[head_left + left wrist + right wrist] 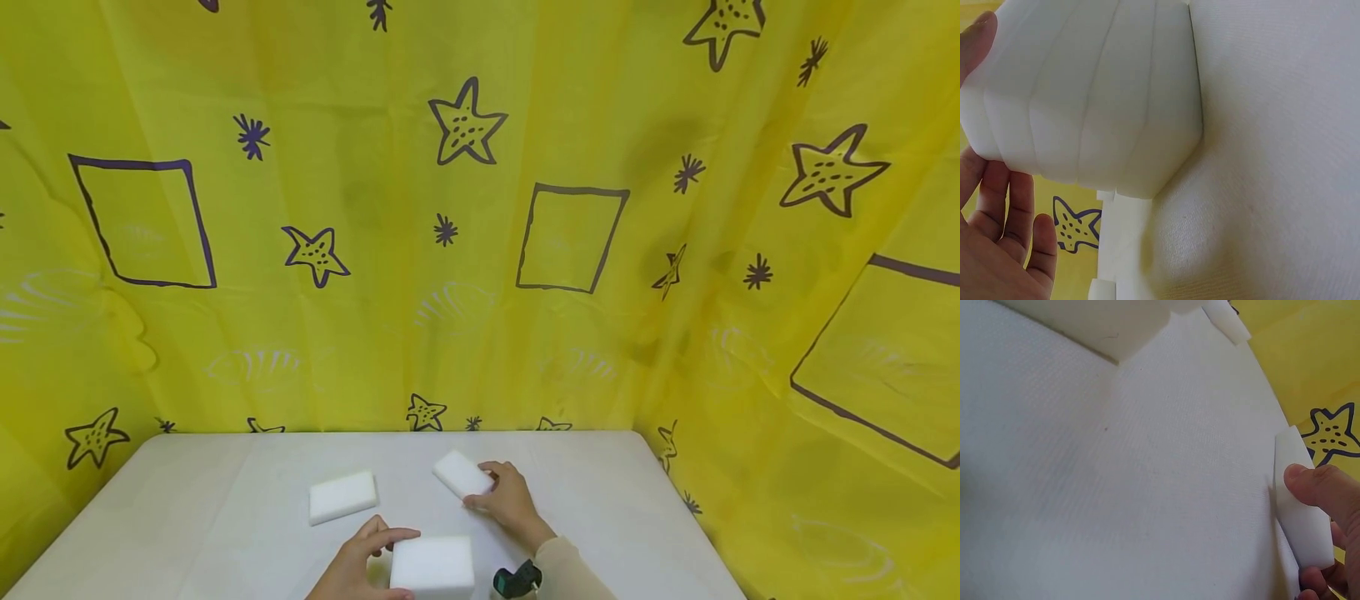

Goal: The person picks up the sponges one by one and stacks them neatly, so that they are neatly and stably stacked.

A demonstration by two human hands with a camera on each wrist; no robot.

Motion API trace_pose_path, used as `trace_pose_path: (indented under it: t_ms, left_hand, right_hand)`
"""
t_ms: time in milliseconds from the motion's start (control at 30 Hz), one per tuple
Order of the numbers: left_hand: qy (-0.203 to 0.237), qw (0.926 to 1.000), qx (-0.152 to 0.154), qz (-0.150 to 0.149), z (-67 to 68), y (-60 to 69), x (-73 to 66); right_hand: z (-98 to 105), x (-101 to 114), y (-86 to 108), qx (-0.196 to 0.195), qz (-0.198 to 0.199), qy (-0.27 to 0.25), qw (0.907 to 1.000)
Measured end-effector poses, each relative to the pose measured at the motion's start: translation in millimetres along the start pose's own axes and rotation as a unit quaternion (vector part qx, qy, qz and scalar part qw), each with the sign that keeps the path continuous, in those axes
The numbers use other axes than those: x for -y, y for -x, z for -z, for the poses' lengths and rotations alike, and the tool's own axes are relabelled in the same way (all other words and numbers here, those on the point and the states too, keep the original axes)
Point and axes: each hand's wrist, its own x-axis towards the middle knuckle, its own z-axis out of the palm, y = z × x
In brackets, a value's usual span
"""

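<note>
A stack of several white foam sponges (432, 567) stands on the table's near side. My left hand (356, 562) grips it from the left, with the thumb on the near side and fingers on the far side. In the left wrist view the layers of the stack (1091, 94) lie flush on one another, and that hand (997, 231) is at the upper layers. Farther back, my right hand (510, 504) pinches a single white sponge (459, 475) by its right end. The right wrist view shows the thumb on the broad face of this sponge (1300, 506), fingers beneath its edge.
Another white sponge (343, 497) lies on the table, left of centre. The white-covered table (247, 517) ends at a yellow curtain (390, 333) printed with stars, which also hangs along the right side. A dark device (517, 579) is strapped at the right wrist.
</note>
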Motion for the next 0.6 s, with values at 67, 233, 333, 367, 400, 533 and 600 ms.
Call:
trace_pose_path:
  t_ms: [67, 233, 333, 367, 400, 533, 600]
  left_hand:
    - [0.0, 1.0, 0.0, 0.0, 0.0, 0.0, -0.4]
    - [-0.003, 1.0, -0.003, 0.004, 0.0, -0.7, -1.6]
    - [-0.005, 1.0, -0.006, 0.004, 0.2, -1.3, -2.4]
    - [-0.007, 0.9999, -0.007, 0.002, 0.1, -1.5, -2.4]
    - [-0.008, 0.9999, -0.007, 0.0, -0.1, -1.6, -2.4]
    - [-0.011, 0.9999, -0.006, -0.002, -0.8, -1.7, -1.8]
    - [-0.012, 0.9999, -0.005, -0.002, -0.7, -1.5, -1.7]
  right_hand:
    - [2, 1, 1.2, 0.001, 0.004, 0.003, 1.0]
    - [6, 1, 4.7, 0.005, 0.014, -0.004, 0.9999]
    - [7, 1, 6.9, 0.008, 0.02, -0.009, 0.9997]
    - [8, 1, 7.8, 0.01, 0.018, -0.01, 0.9997]
    - [9, 1, 8.6, 0.01, 0.021, -0.011, 0.9997]
    - [11, 1, 11.7, 0.01, 0.031, -0.018, 0.9993]
    - [12, 1, 13.5, 0.01, 0.031, -0.022, 0.9992]
